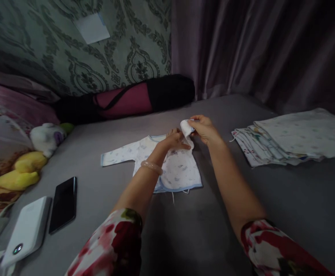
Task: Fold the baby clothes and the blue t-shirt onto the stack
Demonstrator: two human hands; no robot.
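Note:
A small white baby shirt [181,172] with a faint blue print and blue trim lies front up on the grey sheet. Its left-side sleeve stretches out flat, and thin ties show at the hem. My right hand [203,128] pinches the other sleeve by its cuff end and lifts it, folded, above the shirt's shoulder. On the upper chest of the shirt, my left hand [175,140] lies with fingers spread beside that sleeve, pressing on the cloth. A bangle circles my left wrist.
A stack of folded baby clothes [294,138] lies to the right. Leftward are a black phone [64,203], a white power bank [26,230], yellow plush toys [20,172] and a white plush toy [45,138]. A long black and maroon bag [127,99] rests against the wall.

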